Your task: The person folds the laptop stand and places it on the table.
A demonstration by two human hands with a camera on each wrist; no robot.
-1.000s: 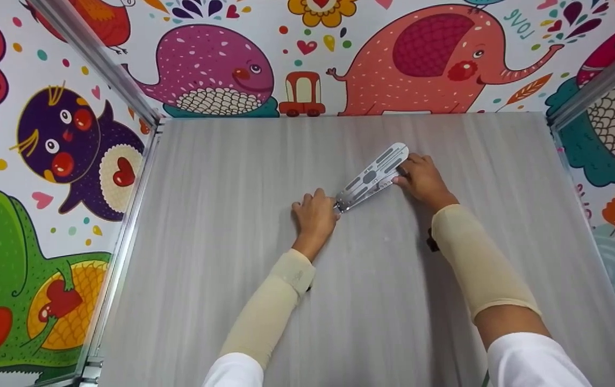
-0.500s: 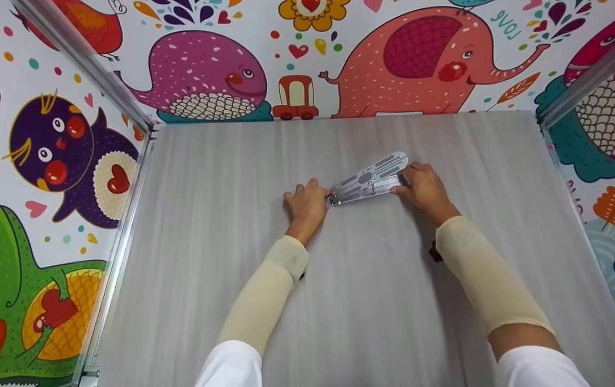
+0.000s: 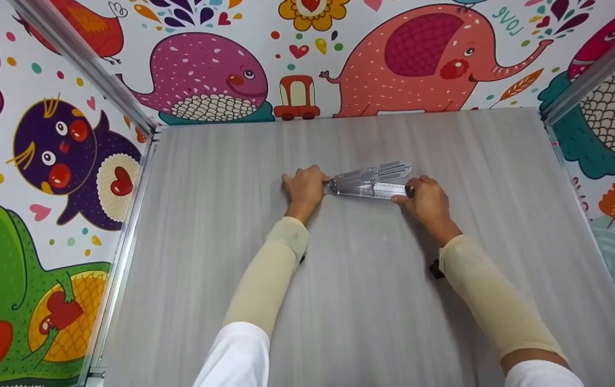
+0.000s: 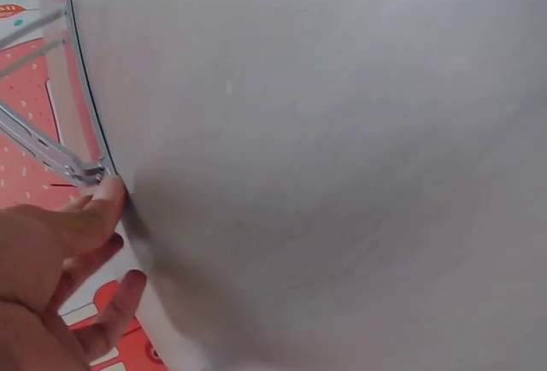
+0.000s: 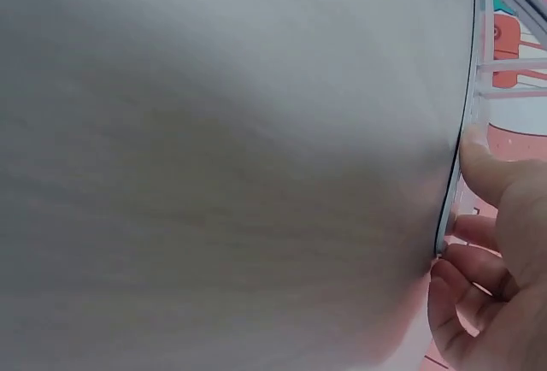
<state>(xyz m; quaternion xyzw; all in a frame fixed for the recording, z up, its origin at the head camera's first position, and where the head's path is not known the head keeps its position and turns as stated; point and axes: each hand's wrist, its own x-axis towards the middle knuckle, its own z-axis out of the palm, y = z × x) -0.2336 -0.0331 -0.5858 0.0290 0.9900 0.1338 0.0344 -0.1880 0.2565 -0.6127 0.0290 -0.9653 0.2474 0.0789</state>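
Note:
A silver folding stand [image 3: 364, 183], made of two slotted leaves joined by a hinge, is spread in a narrow V with its hinge on the left. A small prop shows between the leaves. My left hand [image 3: 306, 191] pinches the hinge end; in the left wrist view its thumb [image 4: 107, 196] presses there while other fingers stick out. With thumb and fingers, my right hand [image 3: 427, 201] grips the free end of the lower leaf, near a dark tip. The upper leaf stands free above it. The fingers' far sides are hidden.
Under the hands lies a grey wood-grain table [image 3: 361, 301]. Metal rails [image 3: 124, 236] edge its left side. Walls printed with cartoon animals, such as an elephant [image 3: 415, 70], stand at the back and both sides.
The stand has turned clockwise, from a slant to nearly level, and its upper leaf shows more edge-on. My left hand has moved away and slightly left; my right hand has come nearer.

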